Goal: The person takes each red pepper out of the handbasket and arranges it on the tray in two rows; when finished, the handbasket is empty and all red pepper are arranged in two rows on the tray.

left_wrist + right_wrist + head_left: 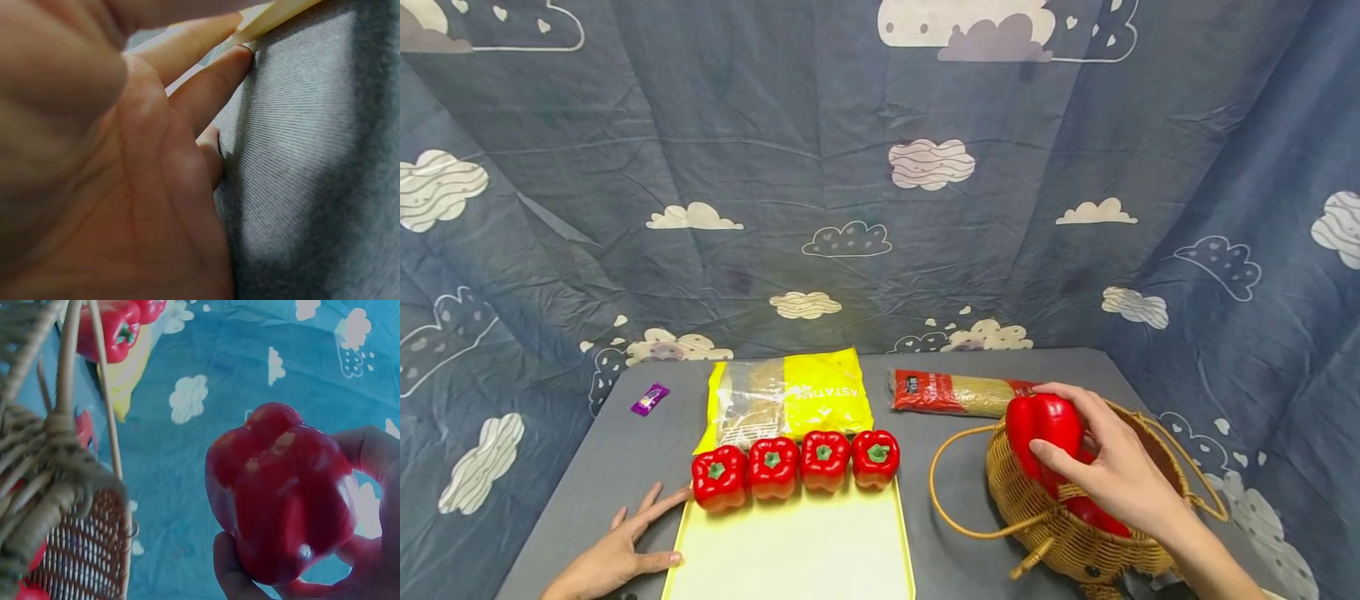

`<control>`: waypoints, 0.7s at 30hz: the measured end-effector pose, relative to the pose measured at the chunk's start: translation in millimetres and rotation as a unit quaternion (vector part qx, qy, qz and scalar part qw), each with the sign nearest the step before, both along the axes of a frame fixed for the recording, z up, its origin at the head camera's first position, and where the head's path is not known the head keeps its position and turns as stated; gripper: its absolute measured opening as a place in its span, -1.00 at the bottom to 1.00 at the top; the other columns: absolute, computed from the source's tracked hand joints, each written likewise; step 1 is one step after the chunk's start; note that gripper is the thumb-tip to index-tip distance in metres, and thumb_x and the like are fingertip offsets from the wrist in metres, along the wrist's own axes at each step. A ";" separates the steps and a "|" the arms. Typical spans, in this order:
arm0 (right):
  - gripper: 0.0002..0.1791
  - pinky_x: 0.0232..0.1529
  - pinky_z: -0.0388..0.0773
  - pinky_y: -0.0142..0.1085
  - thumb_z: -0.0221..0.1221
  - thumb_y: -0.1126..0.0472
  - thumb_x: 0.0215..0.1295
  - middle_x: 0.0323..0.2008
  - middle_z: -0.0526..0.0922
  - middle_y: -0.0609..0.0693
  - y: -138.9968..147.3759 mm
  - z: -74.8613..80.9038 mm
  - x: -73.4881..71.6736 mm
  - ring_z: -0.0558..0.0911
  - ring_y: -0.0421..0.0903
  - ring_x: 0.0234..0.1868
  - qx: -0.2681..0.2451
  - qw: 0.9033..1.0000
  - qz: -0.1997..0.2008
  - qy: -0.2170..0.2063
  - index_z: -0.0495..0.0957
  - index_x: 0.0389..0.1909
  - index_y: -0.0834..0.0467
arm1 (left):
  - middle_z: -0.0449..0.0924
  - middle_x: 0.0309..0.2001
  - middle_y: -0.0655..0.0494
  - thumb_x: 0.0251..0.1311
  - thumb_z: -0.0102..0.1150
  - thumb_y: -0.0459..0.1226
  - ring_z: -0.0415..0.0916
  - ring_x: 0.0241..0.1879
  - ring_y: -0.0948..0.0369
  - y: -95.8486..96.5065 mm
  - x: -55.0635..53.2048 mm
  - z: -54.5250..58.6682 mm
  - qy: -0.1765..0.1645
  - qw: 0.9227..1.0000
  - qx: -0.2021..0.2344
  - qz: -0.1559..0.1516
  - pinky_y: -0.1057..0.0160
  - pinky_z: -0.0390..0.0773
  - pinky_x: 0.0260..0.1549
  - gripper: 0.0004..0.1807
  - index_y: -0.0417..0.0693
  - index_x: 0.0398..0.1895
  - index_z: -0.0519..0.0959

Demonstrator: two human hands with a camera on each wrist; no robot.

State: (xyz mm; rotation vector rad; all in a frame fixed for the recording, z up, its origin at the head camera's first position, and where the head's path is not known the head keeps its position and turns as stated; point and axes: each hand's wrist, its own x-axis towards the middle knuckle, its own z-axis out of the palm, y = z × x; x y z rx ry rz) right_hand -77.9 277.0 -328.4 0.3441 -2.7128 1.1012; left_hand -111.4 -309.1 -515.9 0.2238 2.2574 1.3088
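My right hand point(1116, 467) grips a red bell pepper point(1043, 433) over the mouth of a wicker basket point(1022, 475). Thumb and fingers wrap that pepper in the right wrist view, beside the basket's rim. More red peppers point(1097, 515) lie inside the basket, partly hidden by the hand. On the left, my left hand point(613, 550) rests with spread fingers against the left edge of a pale yellow tray point(797, 550). Several red bell peppers point(773, 468) with green stems stand in a row along the tray's far edge.
Behind the tray lies a yellow pasta bag point(823, 392) with a clear window. A red-wrapped pack of spaghetti point(955, 393) lies behind the basket. A small purple packet point(650, 399) is at the far left. One basket handle point(934, 483) leans out toward the tray.
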 end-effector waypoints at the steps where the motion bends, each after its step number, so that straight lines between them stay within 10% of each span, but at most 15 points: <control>1: -0.32 -0.29 0.76 -0.22 0.40 0.18 0.22 0.17 0.49 0.08 -2.4 -0.4 0.1 0.60 0.17 0.03 -0.003 1.000 0.002 0.003 0.37 0.34 -0.06 | -0.40 0.52 -0.53 0.15 0.42 -0.22 -0.73 0.46 -0.42 -0.3 0.2 0.0 0.000 1.000 0.001 0.000 -0.46 -0.91 0.14 -0.04 -0.30 0.53 0.10; 11: -0.39 -0.25 0.69 -0.39 0.47 0.19 0.13 0.09 0.53 -0.08 -20.9 -3.9 1.8 0.53 -0.32 -0.03 -0.012 0.999 0.027 0.029 0.46 0.20 -0.04 | -0.39 0.53 -0.51 0.16 0.41 -0.23 -0.75 0.46 -0.39 -0.8 0.9 0.9 0.000 1.000 0.014 0.002 -0.44 -0.93 0.14 -0.05 -0.31 0.53 0.11; 21: -0.42 -0.22 0.75 -0.26 0.47 0.20 0.13 0.14 0.51 -0.09 -43.0 -10.9 2.5 0.63 -0.01 0.01 -0.055 0.994 0.086 0.024 0.49 0.16 -0.07 | -0.39 0.52 -0.53 0.16 0.41 -0.24 -0.74 0.46 -0.41 0.6 1.8 1.7 0.004 1.000 0.007 0.001 -0.47 -0.90 0.14 -0.05 -0.31 0.53 0.10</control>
